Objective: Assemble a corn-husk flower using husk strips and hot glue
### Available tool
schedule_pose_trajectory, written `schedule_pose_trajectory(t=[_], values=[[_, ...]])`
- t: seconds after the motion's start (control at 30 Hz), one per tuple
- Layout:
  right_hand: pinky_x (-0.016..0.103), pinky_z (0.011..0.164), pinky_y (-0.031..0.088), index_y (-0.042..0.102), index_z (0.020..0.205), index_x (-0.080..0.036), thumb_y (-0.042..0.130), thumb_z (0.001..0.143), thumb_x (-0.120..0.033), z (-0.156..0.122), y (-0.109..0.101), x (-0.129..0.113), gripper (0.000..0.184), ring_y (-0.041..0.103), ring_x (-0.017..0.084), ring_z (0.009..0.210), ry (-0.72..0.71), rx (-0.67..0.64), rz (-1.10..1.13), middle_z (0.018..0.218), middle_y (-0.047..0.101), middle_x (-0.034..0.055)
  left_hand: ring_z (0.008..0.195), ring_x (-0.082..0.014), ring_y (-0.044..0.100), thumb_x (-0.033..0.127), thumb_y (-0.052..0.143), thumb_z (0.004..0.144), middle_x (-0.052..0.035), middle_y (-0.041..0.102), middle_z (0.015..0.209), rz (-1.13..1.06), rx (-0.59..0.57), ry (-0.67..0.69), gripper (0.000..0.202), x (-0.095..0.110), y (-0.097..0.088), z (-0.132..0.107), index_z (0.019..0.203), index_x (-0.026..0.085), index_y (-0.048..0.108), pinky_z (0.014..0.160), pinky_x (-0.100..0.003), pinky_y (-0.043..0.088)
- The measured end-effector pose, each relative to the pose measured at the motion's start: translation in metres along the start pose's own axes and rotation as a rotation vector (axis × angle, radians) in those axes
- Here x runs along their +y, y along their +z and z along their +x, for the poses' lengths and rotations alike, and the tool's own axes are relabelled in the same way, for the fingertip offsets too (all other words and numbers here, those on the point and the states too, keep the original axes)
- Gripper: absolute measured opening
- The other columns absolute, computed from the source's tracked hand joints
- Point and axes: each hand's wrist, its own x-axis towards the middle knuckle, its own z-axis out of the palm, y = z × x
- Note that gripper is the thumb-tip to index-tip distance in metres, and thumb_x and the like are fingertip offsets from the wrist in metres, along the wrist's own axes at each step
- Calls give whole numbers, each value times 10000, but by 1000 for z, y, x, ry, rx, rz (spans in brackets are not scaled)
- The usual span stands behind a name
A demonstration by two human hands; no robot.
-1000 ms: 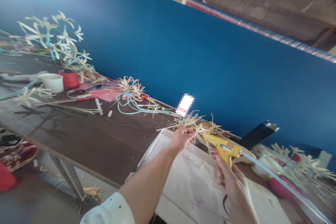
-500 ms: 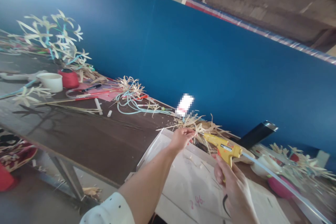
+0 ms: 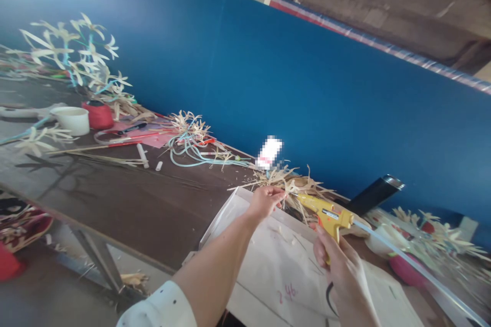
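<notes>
My right hand [image 3: 341, 260] grips a yellow glue gun [image 3: 326, 213] by its handle; a long clear glue stick [image 3: 399, 250] runs out of its back end. The gun's nozzle points left, right by the fingertips of my left hand [image 3: 267, 201]. That hand is closed in a pinch on a small pale dried-husk flower [image 3: 291, 187], with the nozzle at or very near it. Behind both hands lies a heap of dry husk strips [image 3: 310, 184]. Under them is a white box lid [image 3: 264, 265] with red handwriting.
Farther left on the brown table [image 3: 126, 189] lie blue-green stems [image 3: 187, 156], a white cup [image 3: 72, 120], a red pot [image 3: 97, 115] and husk flowers [image 3: 92, 53]. A black flask [image 3: 376, 195] leans at right, near a pink round object [image 3: 408, 269]. A blue panel [image 3: 307, 87] stands behind.
The nozzle seems slightly nearer the flower at my left fingertips. Both hands otherwise keep their places and grips, while the view shifts very slightly.
</notes>
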Motion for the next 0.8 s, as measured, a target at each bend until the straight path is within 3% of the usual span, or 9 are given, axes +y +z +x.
schedule_pose_trajectory(t=[0.3, 0.43, 0.57, 0.73, 0.8], values=[[206, 395, 200, 599, 964, -144, 656, 709, -464, -4, 2, -7, 413, 306, 72, 415, 6, -3, 51, 461, 360, -69, 556, -93, 529, 395, 614, 706, -55, 654, 737, -1, 14, -12, 312, -3, 0, 2, 853, 128, 682, 432, -172, 361], [192, 383, 206, 585, 891, -172, 664, 702, -454, -7, -10, -10, 349, 306, 62, 403, 0, 43, 78, 456, 372, -70, 540, -84, 519, 392, 623, 701, -53, 652, 740, -15, 14, -16, 309, -3, 0, 3, 850, 128, 682, 429, -175, 362], [179, 353, 225, 533, 709, -174, 693, 664, -450, -12, -46, -15, 322, 347, 62, 386, -16, 158, 10, 451, 417, -56, 521, -81, 512, 402, 617, 700, -35, 626, 665, 19, 17, -21, 310, 5, 0, -2, 819, 123, 683, 420, -170, 351], [174, 290, 212, 594, 799, -160, 801, 490, -391, -15, -118, -8, 438, 407, 70, 387, 57, 456, -120, 617, 557, 1, 505, -66, 493, 376, 601, 710, -36, 626, 677, 73, 22, -51, 291, 12, 0, -6, 824, 121, 685, 417, -156, 340], [192, 275, 239, 605, 771, -153, 797, 476, -378, -17, -143, 3, 418, 446, 100, 387, 67, 493, -148, 582, 538, 3, 518, -65, 490, 369, 605, 706, -40, 639, 707, 64, 7, -37, 280, 10, 1, -6, 815, 124, 683, 421, -152, 341]])
